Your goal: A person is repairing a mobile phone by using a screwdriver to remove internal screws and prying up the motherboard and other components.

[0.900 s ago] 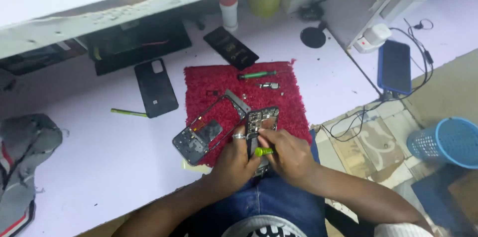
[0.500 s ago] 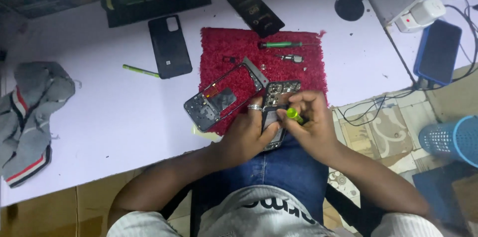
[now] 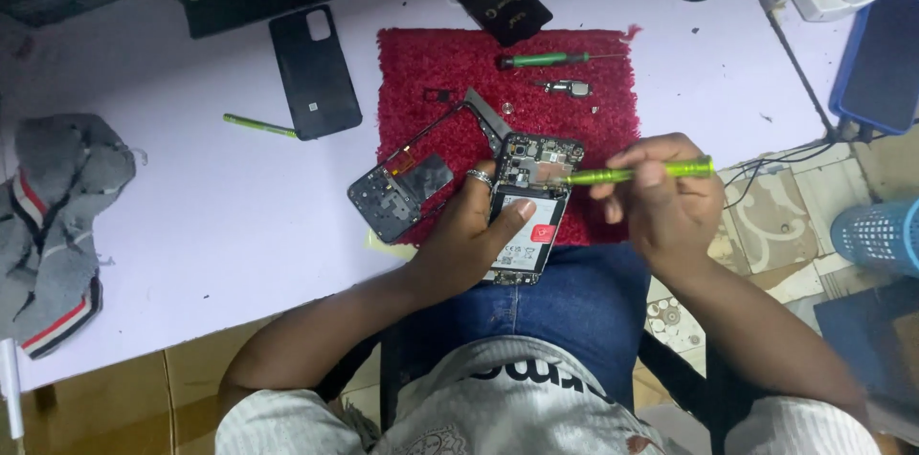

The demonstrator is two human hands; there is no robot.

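The left hand [image 3: 469, 225] grips an open phone [image 3: 528, 211] at the near edge of the red mat [image 3: 450, 67]. A white label with a red square sits on the phone's battery. The right hand [image 3: 661, 201] is closed around a green screwdriver [image 3: 637, 173] (its tip touches the phone's top). Right of the mat, off the bench [image 3: 191, 225], stands a blue basket [image 3: 881, 235]; I cannot tell what is inside.

Screwdriver [image 3: 637, 171] tip contact indiscernible
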